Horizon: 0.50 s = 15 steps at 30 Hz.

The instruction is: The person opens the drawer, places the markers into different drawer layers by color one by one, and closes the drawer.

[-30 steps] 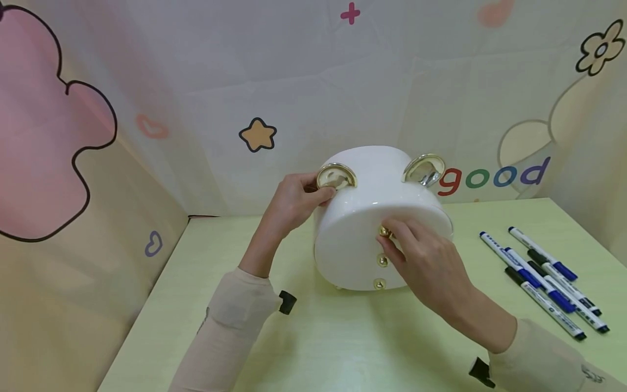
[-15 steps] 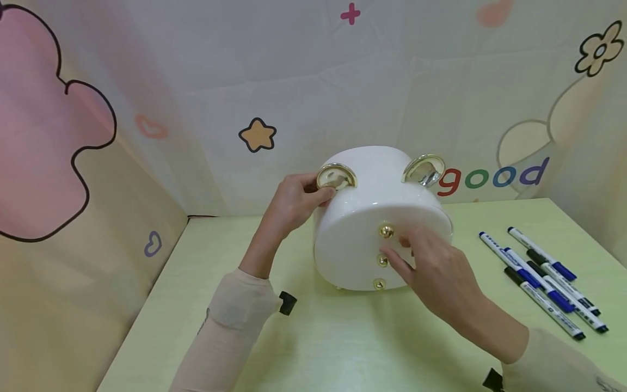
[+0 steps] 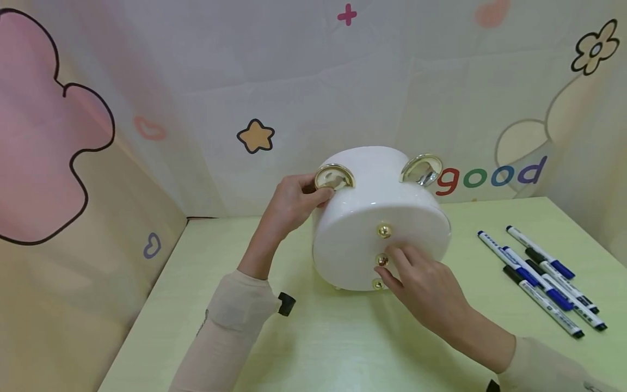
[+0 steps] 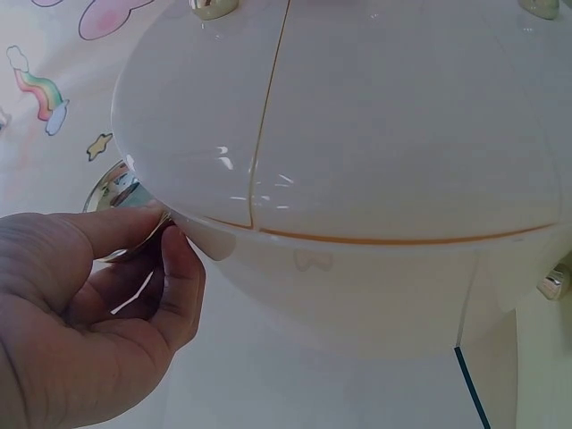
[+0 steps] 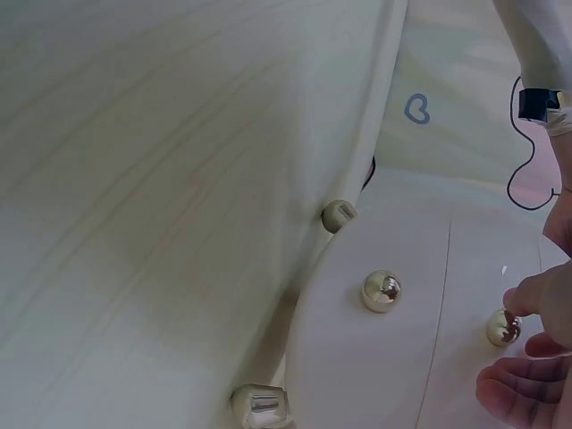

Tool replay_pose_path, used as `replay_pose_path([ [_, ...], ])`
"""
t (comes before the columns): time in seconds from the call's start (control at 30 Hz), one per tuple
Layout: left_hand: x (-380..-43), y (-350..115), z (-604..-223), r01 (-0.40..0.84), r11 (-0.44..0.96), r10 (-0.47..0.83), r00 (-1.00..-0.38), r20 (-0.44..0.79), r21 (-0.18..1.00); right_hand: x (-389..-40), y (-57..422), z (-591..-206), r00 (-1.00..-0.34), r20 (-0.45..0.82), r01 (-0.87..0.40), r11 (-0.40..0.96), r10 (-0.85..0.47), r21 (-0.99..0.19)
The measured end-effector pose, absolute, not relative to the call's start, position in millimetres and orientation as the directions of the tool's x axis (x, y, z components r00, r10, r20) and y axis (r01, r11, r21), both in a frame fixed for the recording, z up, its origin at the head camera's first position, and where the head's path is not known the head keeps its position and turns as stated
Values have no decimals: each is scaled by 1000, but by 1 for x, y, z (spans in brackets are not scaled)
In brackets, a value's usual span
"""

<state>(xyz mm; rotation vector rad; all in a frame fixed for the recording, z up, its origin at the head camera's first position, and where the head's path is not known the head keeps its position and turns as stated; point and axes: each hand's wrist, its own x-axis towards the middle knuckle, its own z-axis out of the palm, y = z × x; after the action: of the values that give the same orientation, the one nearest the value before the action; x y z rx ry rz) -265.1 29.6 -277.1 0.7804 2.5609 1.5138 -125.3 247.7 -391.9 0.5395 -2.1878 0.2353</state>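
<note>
A glossy white rounded drawer box [image 3: 350,245] stands on the table, with two gold ears on top. My left hand [image 3: 291,204] pinches the rim of the left ear [image 3: 336,177], clearly seen in the left wrist view, while the right ear [image 3: 423,169] is untouched. On the front, my right hand [image 3: 431,286] has thumb and index finger at the gold middle knob [image 3: 382,260], pinching it. Above it sits the top knob [image 3: 384,231]; the bottom knob [image 3: 377,284] is just under the thumb. A thin seam crosses the front between knobs in the right wrist view.
Several markers [image 3: 543,283] with blue and black caps lie at the right of the table [image 3: 313,348]. Directly behind the box hangs a printed cloth backdrop [image 3: 303,71]. Gold feet [image 5: 259,407] support the box.
My right hand has let go of the top knob, drawn back a little, and moved down to the middle knob. The left hand and the box have stayed put.
</note>
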Motion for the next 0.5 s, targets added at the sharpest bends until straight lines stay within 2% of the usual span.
replay_pose_path([
  [0.5,-266,31,-276,378,395,442,-877,188,837,-132,241,-399,-539,776,-452,890,-327,61],
])
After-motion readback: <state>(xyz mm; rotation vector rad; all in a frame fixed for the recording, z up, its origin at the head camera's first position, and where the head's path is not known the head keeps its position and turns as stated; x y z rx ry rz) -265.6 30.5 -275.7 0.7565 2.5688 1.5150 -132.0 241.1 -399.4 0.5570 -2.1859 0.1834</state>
